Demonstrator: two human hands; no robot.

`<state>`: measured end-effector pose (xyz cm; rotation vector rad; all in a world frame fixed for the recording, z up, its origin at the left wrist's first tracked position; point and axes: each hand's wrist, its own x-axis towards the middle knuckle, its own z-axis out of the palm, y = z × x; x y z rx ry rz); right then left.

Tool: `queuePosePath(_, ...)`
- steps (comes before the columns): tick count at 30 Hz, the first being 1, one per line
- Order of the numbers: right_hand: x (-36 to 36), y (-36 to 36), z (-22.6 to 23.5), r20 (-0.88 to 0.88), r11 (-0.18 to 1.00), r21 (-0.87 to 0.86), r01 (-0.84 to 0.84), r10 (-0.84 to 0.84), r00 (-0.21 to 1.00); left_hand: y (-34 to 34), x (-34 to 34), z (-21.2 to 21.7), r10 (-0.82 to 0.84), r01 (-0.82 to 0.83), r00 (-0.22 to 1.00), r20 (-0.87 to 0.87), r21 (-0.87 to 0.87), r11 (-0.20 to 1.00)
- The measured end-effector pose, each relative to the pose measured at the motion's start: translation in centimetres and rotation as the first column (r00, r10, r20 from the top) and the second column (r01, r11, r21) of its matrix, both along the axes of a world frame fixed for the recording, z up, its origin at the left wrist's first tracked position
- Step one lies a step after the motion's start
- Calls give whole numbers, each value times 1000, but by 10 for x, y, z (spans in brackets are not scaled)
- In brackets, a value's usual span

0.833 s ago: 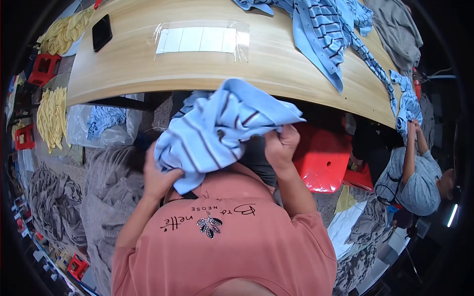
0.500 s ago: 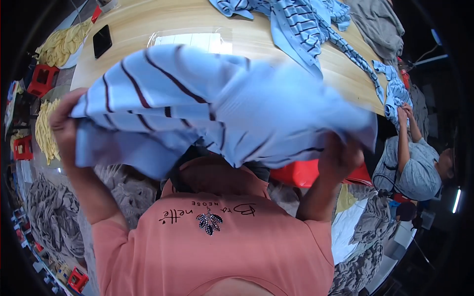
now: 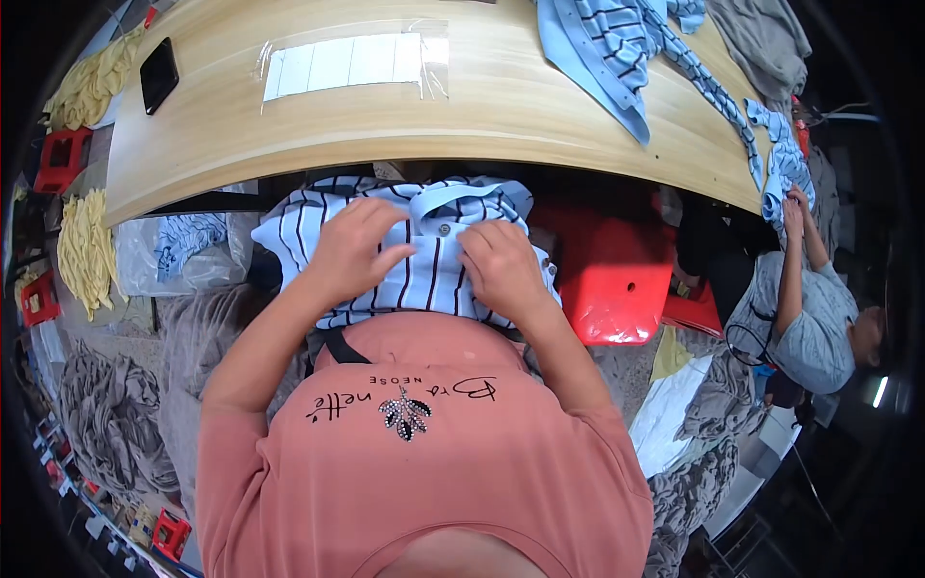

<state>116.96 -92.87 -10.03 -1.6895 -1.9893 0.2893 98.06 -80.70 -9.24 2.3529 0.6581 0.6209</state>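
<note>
A light blue knit garment with dark and white stripes point(image 3: 318, 231) lies bunched across my lap, just under the table's near edge. Its plain blue band point(image 3: 453, 196) curves along the top, and a round grey button point(image 3: 444, 230) shows between my hands. My left hand point(image 3: 358, 249) is over the left part of the cloth, thumb apart from the fingers, holding nothing I can see. On the other side of the button, my right hand point(image 3: 503, 268) rests on the garment with its fingers loosely bent and apart.
On the wooden table point(image 3: 366, 125) are a black phone point(image 3: 159, 75), a taped white paper sheet point(image 3: 342, 63) and more striped garments point(image 3: 607, 58). A red stool point(image 3: 617, 279) stands right of my lap. Grey cloth piles point(image 3: 106, 414) lie around. At right, a person point(image 3: 800, 308) handles a striped garment.
The striped garment, held up spread between both hands before, has come down onto my lap. Both hands have moved inward and now sit on either side of the button.
</note>
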Motion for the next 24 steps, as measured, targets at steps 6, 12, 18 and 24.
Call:
queuePosePath(6, -14, 24, -26, 124, 990, -142, 21, -3, 992, 9, 38, -38, 140, -204, 890, -434, -106, 973)
queuePosePath(12, -8, 21, -44, 5, 1000, 17, -21, 21, 1000, -9, 35, -57, 361, -216, 932, -6, -811, 544)
queuePosePath(18, -14, 18, -38, -47, 982, 127, -137, 144, 989, -22, 23, -54, 291, -165, 953, 86, -658, 734)
queuePosePath(24, -16, 21, -44, -107, 989, 49, -138, 143, 984, -24, 16, -51, 235, -291, 956, -174, -489, 822)
